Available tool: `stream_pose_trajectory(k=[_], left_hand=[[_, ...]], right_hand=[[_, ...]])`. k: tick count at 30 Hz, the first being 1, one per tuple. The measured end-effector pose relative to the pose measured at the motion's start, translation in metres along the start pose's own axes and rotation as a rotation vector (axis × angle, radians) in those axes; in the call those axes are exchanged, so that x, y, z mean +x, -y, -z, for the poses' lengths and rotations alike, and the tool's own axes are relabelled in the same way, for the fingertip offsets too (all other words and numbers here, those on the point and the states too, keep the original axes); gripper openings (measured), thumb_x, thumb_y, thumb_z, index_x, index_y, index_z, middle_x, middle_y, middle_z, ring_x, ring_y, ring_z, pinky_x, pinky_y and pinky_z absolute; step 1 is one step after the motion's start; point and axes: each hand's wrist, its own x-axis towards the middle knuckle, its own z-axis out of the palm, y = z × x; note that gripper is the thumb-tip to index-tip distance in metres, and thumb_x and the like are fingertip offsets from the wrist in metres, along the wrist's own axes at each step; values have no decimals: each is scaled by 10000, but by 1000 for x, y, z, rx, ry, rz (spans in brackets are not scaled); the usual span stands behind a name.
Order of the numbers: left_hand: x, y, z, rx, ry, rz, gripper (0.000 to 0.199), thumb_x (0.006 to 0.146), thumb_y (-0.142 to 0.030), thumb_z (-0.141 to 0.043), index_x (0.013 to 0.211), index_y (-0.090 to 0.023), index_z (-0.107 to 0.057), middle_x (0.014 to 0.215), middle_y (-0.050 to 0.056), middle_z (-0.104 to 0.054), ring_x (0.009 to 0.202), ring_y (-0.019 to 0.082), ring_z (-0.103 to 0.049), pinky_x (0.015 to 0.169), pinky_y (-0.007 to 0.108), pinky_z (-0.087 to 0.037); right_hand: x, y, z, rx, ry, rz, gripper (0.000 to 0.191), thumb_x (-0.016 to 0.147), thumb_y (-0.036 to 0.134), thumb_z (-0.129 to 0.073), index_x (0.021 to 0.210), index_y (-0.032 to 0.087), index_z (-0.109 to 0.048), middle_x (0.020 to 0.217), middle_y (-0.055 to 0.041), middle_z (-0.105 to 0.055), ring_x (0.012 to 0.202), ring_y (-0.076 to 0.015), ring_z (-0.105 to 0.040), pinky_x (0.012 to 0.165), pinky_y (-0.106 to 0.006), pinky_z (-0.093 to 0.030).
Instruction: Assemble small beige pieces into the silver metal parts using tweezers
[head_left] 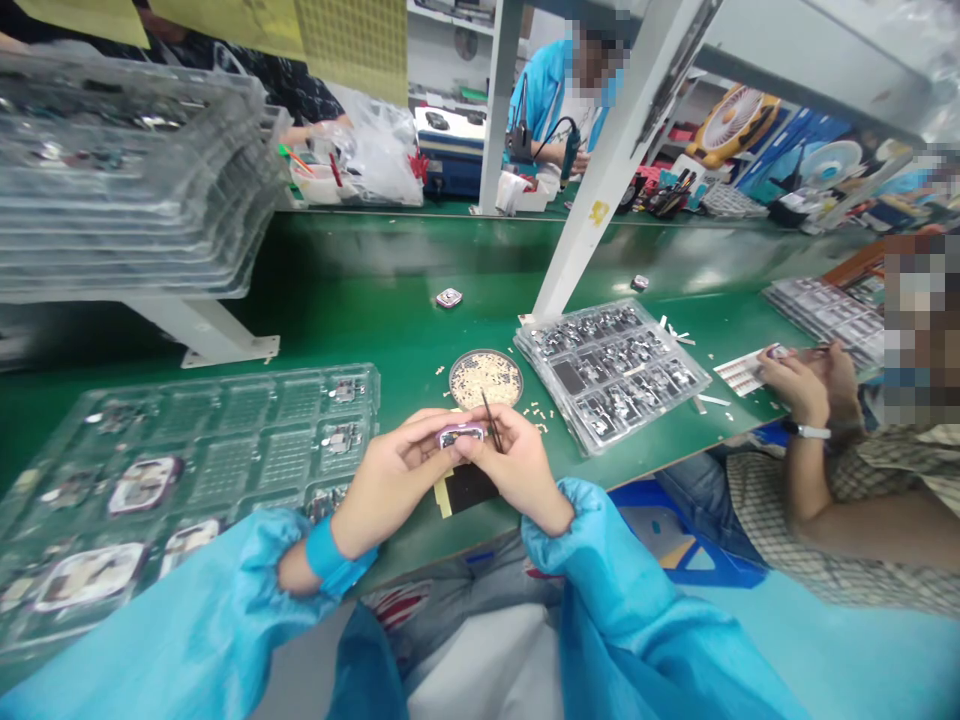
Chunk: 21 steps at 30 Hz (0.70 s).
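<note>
Close in front of me, a small purple-rimmed device housing (461, 434) with parts inside is gripped by my left hand (401, 462), thumb on its near edge. My right hand (514, 455) is closed around dark tweezers (491, 420), which point up and away. Its thumb also presses on the housing's right side. Under my hands lies a black pad (469, 488) with a yellow edge. Just beyond is a round dish (486, 378) full of tiny beige pieces, some scattered to its right.
At left lies a clear compartment tray (277, 385) with housings and parts; stacked trays (135, 200) rise behind it. Another tray stack (611, 370) is at right, near a white post (600, 190). A loose housing (449, 298) lies farther back. A co-worker's hands (806, 385) work at far right.
</note>
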Motion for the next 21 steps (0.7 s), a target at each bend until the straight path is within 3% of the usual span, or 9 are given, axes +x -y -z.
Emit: stream_pose_trajectory(k=[3, 7, 11, 14, 17, 21], left_hand=[[-1, 3, 0, 139, -17, -73, 284, 903, -333, -687, 1161, -224, -728, 1184, 83, -664, 1115, 235, -636, 982, 346, -530], [-3, 4, -1, 319, -26, -48, 278, 930, -341, -638, 1175, -242, -722, 1194, 67, -689, 1050, 237, -638, 894, 338, -522], [-6, 2, -1, 380, -65, -70, 219, 927, -329, -641, 1094, -243, -754, 1028, 32, -717, 842, 184, -619, 722, 277, -480], [-6, 5, 0, 374, -93, -69, 234, 927, -344, -646, 1109, -240, -751, 1004, 26, -712, 819, 175, -601, 710, 273, -463], [-4, 9, 2, 338, -92, -32, 262, 925, -357, -650, 1141, -238, -737, 1056, 30, -708, 836, 175, -609, 721, 274, -467], [-3, 9, 3, 487, -101, -97, 201, 926, -301, -636, 1080, -226, -742, 832, -1, -622, 724, 152, -536, 660, 255, -430]], right_hand=[[0, -3, 0, -66, -18, 5, 308, 725, 403, -821, 881, 181, -674, 810, -17, -675, 721, -161, -604, 683, -273, -511], [-1, -2, 0, -224, -87, 42, 280, 740, 403, -798, 774, 180, -632, 684, 15, -596, 619, -129, -502, 597, -247, -434], [-1, -1, -4, -214, -85, 43, 279, 762, 413, -767, 766, 185, -607, 671, 20, -574, 603, -123, -474, 569, -239, -404], [2, -3, -5, -218, -77, 55, 276, 773, 420, -761, 773, 183, -620, 649, 28, -546, 584, -116, -447, 555, -237, -388], [5, -1, 0, -336, -48, 95, 262, 769, 407, -783, 816, 187, -650, 686, 22, -562, 619, -124, -473, 581, -241, -402], [10, 13, 13, -425, -20, 290, 219, 870, 363, -711, 1013, 202, -673, 901, -35, -649, 825, -175, -597, 769, -295, -487]])
